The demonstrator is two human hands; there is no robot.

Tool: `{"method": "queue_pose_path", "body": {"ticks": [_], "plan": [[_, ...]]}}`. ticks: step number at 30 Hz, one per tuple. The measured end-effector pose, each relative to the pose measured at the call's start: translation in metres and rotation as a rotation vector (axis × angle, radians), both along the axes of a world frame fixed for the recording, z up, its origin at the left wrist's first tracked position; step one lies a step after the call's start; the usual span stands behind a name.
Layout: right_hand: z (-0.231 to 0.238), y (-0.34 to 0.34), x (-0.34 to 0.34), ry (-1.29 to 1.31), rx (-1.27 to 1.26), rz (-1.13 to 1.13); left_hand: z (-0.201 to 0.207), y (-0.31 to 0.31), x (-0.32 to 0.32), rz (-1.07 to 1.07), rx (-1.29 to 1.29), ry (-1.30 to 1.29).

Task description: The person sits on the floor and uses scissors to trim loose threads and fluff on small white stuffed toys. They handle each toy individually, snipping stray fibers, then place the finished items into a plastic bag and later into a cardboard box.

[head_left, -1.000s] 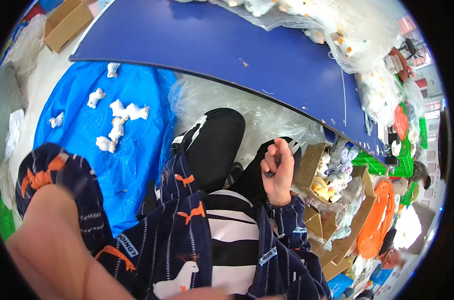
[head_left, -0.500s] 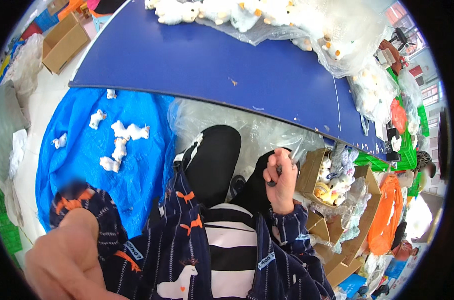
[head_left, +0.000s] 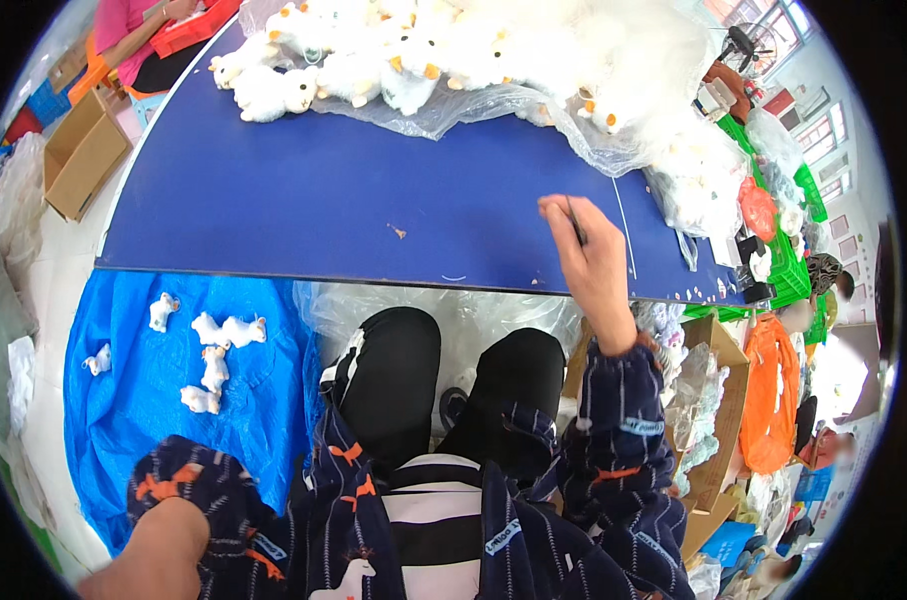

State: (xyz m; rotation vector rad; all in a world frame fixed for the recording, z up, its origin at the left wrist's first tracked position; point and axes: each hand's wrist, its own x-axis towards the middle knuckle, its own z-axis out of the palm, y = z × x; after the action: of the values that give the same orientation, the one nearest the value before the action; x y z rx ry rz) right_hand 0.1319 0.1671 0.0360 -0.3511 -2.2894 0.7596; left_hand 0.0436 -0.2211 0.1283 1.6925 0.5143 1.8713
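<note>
Over the right part of the blue table, my right hand is closed around a slim dark tool; most of it is hidden, so its kind cannot be made out. Low at the left edge is my left hand, its fingers out of sight. It is nearest to a blue tarp on which several small white plush animals lie. Along the table's far side, white plush toys with orange parts are heaped on clear plastic.
Beside my right arm stand cardboard boxes with plastic-wrapped things and an orange bag. Green crates are at the right. An open cardboard box and a person holding a red tray are at the far left.
My right hand has risen from above my lap to over the table, the dark tool still in it. My left hand has dropped lower. The view has tilted up, showing more of the table.
</note>
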Motion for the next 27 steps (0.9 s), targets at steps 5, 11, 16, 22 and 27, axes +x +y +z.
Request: {"method": "queue_pose_path", "body": {"ticks": [5,11,16,22,27], "plan": [[-0.017,0.051,-0.048,-0.094,0.248,-0.081,-0.049,0.050,-0.023,0.103,0.059,0.020],[-0.035,0.082,-0.074,-0.316,0.373,-0.374,-0.044,0.105,-0.007,0.355,-0.106,0.056],[-0.039,0.103,-0.093,-0.292,0.565,-0.380,-0.046,0.107,-0.015,0.433,-0.025,0.059],[-0.046,0.113,-0.120,-0.430,0.513,-0.471,-0.043,0.118,-0.011,0.432,0.144,0.046],[-0.042,0.118,-0.124,-0.507,0.544,-0.554,-0.046,0.126,-0.011,0.427,0.145,-0.017]]}}
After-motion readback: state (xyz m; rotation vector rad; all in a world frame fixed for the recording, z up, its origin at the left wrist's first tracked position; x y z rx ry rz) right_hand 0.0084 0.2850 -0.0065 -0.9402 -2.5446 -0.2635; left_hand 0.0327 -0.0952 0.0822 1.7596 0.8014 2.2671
